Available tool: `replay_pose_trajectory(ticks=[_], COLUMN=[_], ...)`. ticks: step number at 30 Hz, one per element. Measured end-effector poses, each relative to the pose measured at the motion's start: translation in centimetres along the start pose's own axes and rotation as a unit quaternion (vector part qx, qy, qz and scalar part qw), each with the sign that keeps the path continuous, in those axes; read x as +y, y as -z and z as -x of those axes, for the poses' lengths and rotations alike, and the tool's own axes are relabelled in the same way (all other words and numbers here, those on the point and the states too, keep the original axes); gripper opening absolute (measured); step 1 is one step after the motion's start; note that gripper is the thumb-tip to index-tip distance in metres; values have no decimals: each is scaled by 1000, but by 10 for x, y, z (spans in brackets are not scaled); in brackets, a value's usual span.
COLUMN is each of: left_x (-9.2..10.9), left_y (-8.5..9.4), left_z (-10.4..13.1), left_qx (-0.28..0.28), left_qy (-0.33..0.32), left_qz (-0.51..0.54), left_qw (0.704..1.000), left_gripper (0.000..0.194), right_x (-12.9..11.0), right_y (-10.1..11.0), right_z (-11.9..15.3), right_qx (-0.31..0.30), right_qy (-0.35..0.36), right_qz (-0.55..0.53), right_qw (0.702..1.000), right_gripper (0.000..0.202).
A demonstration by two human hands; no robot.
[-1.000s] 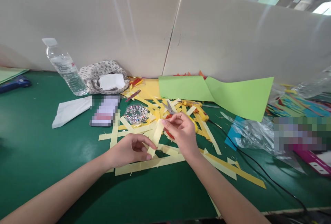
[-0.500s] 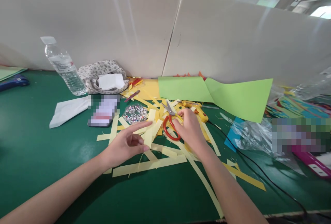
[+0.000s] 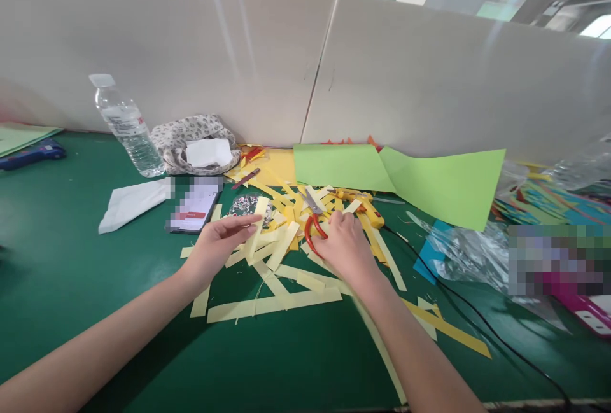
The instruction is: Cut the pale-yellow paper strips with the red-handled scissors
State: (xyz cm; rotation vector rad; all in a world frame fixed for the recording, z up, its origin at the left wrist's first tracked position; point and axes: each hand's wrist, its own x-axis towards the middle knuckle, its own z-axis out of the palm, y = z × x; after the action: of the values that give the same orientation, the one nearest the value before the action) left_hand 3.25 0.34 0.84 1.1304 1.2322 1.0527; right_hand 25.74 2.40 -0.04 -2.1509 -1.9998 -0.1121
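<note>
My left hand (image 3: 220,242) pinches a short pale yellow paper strip (image 3: 256,230), held upright over the pile of strips. My right hand (image 3: 344,241) is closed at the orange handles of the scissors (image 3: 312,228), whose blades point away toward the back; its fingertips are partly hidden. Pale and darker yellow strips (image 3: 300,298) lie loosely crossed on the green table around both hands. A round clear case of small beads (image 3: 243,204) sits partly behind the held strip. Behind my right hand lies a yellow glue gun (image 3: 370,209).
A phone (image 3: 196,206), white tissue (image 3: 131,204), water bottle (image 3: 126,126) and patterned pouch (image 3: 193,133) stand or lie at left. Green sheets (image 3: 443,184) lean at the back. A black cord (image 3: 468,301), plastic wrap (image 3: 477,260) and a pink power strip (image 3: 573,301) are at right.
My left hand has moved left and closed its fingers on the strip, lifting it away from the pile. My right hand has shifted down slightly over the scissors' handles. The view has shifted a little.
</note>
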Motion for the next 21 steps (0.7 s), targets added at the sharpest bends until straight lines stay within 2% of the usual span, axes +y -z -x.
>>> replay_pose_trajectory(ticks=[5, 9, 11, 13, 16, 18, 20, 21], left_x=[-1, 1, 1, 0, -4, -8, -12, -13], left_y=[3, -3, -7, -11, -15, -15, -15, -14], left_z=[-3, -7, -12, -16, -21, -22, -21, -21], left_qx=[-31, -50, -55, -42, -26, -28, -32, -32], left_qy=[18, 9, -2, -6, -15, -16, -4, 5], left_qz=[-11, -14, -10, 11, 53, 81, 109, 121], left_qw=[999, 999, 998, 999, 998, 996, 994, 992], left_gripper=[38, 44, 41, 30, 18, 20, 30, 35], right_x=[12, 19, 19, 17, 11, 3, -6, -11], right_y=[1, -3, -5, -6, -1, 4, 8, 10], right_z=[-12, -17, -17, -17, -16, -12, -6, -2], right_qx=[-17, -14, 2, 36, 120, 153, 127, 93], right_qy=[-15, -27, -29, -40, -64, -80, -77, -69], right_qz=[-29, -67, -106, -176, -327, -453, -571, -621], right_qw=[999, 997, 994, 983, 935, 875, 807, 775], right_gripper=[25, 22, 21, 23, 32, 38, 48, 50])
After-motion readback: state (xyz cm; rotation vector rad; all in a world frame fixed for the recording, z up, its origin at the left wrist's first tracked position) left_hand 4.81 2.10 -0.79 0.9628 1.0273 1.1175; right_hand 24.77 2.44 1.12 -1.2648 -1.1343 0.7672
